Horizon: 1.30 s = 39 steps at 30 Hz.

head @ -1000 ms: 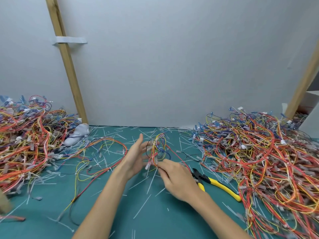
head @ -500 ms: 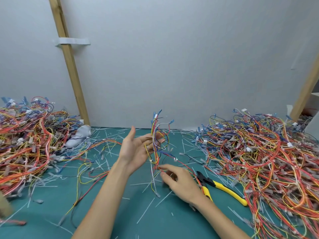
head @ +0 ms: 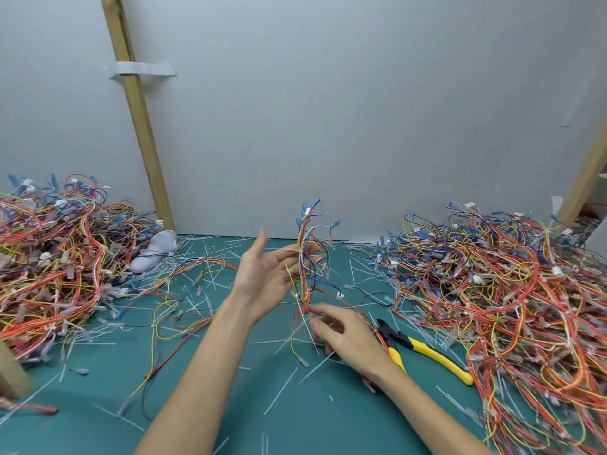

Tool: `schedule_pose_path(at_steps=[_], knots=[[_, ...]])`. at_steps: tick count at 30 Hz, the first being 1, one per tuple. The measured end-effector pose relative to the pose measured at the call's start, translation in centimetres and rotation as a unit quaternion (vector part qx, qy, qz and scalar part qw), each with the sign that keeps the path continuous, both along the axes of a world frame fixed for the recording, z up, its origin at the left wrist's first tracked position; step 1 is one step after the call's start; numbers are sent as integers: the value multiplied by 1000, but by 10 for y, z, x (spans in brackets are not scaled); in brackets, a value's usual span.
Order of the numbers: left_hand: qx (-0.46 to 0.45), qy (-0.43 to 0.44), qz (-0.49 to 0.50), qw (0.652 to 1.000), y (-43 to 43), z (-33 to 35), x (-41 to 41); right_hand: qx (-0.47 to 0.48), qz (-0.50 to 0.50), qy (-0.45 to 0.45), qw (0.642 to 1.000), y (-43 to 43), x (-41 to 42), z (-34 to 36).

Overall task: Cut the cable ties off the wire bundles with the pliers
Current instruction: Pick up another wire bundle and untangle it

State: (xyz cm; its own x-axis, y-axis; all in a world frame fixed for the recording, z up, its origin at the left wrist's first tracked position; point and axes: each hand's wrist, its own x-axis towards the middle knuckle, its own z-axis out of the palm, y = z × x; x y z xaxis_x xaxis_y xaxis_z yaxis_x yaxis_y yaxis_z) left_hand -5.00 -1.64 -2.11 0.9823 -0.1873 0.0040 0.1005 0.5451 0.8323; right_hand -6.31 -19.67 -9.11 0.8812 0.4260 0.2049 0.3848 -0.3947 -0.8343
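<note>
A small wire bundle (head: 307, 254) of red, yellow and blue wires stands upright above the green mat (head: 295, 415), blue connectors at its top. My left hand (head: 267, 279) is palm-up with straight fingers, and the bundle's upper part leans across its fingertips. My right hand (head: 345, 339) pinches the bundle's lower end between thumb and forefinger, where white cable ties (head: 297, 295) stick out. The pliers (head: 427, 351), with yellow handles and black jaws, lie on the mat just right of my right hand; my wrist covers one handle.
A big heap of wire bundles (head: 512, 290) fills the right side, and another heap (head: 49, 257) the left. Loose wires (head: 184, 290) and cut tie pieces (head: 282, 389) litter the mat. A white object (head: 154, 251) lies by a leaning wooden post (head: 138, 126). A wooden block (head: 10, 369) sits lower left.
The bundle has been lifted from low over the mat and stood upright. My left hand rose and spread open behind it. My right hand slid down to its lower end.
</note>
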Motion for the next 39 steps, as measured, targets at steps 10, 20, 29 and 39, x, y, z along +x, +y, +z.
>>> schedule_pose_path(at_steps=[10,20,29,39], knots=[[10,-5,-10,1000,1,4,-2,8,2,0,1000,0,0,0],[32,4,-10,999,1,8,-2,73,11,74,995,-2,-1,8],[51,-9,6,999,3,16,-5,-16,3,90,996,-6,3,29],[122,14,2,992,1,28,-8,65,-130,51,988,-31,15,69]])
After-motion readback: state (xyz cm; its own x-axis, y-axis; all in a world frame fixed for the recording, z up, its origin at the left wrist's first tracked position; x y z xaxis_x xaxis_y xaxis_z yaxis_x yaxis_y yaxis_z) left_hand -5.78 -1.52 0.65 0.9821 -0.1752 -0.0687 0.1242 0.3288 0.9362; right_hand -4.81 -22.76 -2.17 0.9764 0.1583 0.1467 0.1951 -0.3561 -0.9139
